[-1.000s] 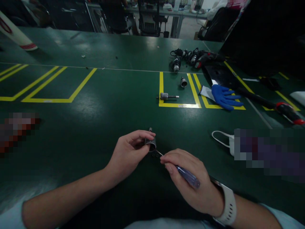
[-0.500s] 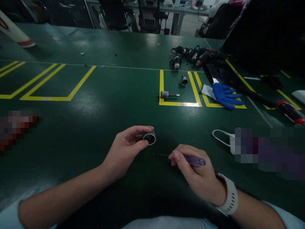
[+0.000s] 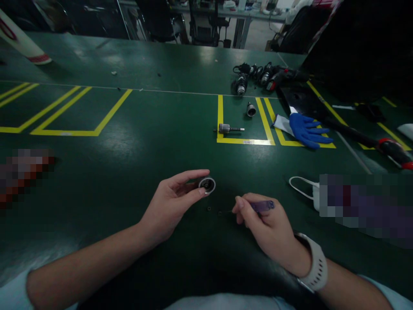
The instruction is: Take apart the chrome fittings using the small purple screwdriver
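Between thumb and fingers, my left hand grips a metal cup-shaped part, its round opening turned toward me. My right hand is closed around the purple handle of a screwdriver, whose thin shaft points left, low over the table. A small dark ring-like piece is at the shaft's tip; whether it sits on the tip or lies on the table I cannot tell. Just left of it, a small nut-like piece lies on the table below the metal part.
Inside a yellow-taped area lie a metal shaft part and another metal cup. Behind are black cabled tools. At right are a blue glove, a red-and-black handle and a white strap. A blurred-out red-edged object lies left.
My right hand has drawn the screwdriver slightly right, and the ring-like piece at its tip has shifted right, away from the other small piece. The metal part in my left hand has tilted slightly.
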Demonstrator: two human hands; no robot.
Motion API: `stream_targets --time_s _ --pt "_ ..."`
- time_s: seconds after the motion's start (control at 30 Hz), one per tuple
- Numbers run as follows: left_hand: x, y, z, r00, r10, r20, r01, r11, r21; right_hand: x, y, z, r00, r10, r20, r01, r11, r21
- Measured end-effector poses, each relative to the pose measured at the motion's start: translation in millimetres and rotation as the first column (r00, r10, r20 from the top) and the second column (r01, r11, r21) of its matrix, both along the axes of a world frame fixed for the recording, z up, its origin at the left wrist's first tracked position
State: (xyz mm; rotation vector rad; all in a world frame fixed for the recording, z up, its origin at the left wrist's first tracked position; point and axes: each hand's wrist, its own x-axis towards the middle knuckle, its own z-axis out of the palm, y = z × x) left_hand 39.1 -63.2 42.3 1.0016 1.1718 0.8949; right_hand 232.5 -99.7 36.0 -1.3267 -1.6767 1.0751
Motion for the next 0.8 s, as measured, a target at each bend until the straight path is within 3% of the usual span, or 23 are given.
stream_targets --time_s 0.1,0.17,0.23,0.3,0.4,0.53,0.8 --pt "0.1 0.6 0.5 1.000 0.009 0.010 -0.009 1.000 -0.011 -2.2 4.8 -9.2 0.959 -0.090 -0.268 0.021 0.969 -0.247" --pt "0.2 1.0 1.6 1.000 0.018 0.001 -0.018 1.000 -0.007 -3.5 7.8 -13.2 0.866 -0.182 -0.466 0.008 0.936 -0.352" --pt "0.3 1.2 2.8 1.000 0.010 -0.020 -0.010 1.000 0.006 -3.6 9.1 -14.1 0.761 -0.251 -0.598 0.017 0.929 -0.369" --pt "0.1 0.8 3.6 0.999 -0.009 -0.040 0.010 1.000 0.021 -2.4 8.1 -13.0 0.716 -0.242 -0.655 0.051 0.954 -0.296" --pt "-0.2 -0.4 3.3 0.997 -0.040 -0.068 0.043 0.998 0.042 -0.2 3.5 -10.1 0.791 -0.116 -0.601 0.090 0.993 -0.073" --pt "0.3 -2.0 1.7 0.993 -0.047 -0.106 0.055 0.996 0.070 0.4 -3.0 -4.5 0.948 -0.003 -0.319 0.060 0.984 0.170" --pt "4.5 -1.8 3.6 0.989 -0.031 -0.145 0.046 0.994 0.101 -0.9 -7.0 1.4 0.992 0.084 -0.092 -0.045 0.932 0.361"
